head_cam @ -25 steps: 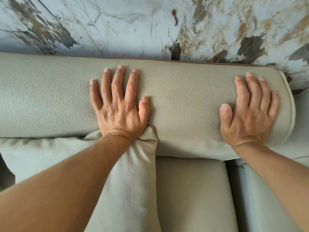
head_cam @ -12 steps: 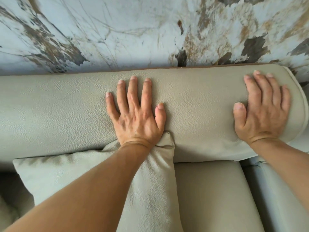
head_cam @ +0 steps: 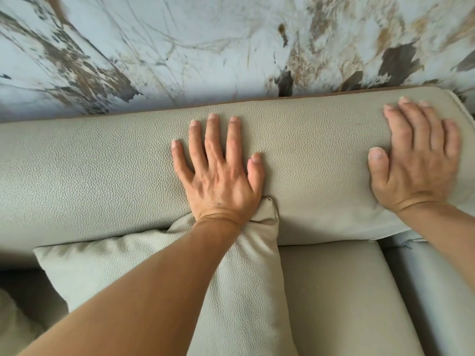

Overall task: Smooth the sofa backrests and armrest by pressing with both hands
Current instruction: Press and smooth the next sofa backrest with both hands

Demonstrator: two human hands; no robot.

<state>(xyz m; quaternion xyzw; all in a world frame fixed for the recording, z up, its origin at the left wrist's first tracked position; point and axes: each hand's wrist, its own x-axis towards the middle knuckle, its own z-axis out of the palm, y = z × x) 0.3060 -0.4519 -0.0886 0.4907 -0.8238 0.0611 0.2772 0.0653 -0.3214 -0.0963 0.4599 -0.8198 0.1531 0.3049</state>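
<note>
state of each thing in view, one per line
left hand: open, flat, palm down on the backrest
right hand: open, flat, near the backrest's right end
backrest: dented under both hands
pillow: leaning on the backrest, top corner creased under the left wrist
seat cushion: bare

A beige pebbled-leather sofa backrest (head_cam: 102, 181) runs across the view against a marbled wall (head_cam: 205, 47). A matching cushion (head_cam: 244, 291) lies on the seat (head_cam: 334, 291), its top corner touching the backrest.

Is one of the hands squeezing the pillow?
No, both the left hand and right hand lie flat on the sofa backrest, above the pillow.
</note>
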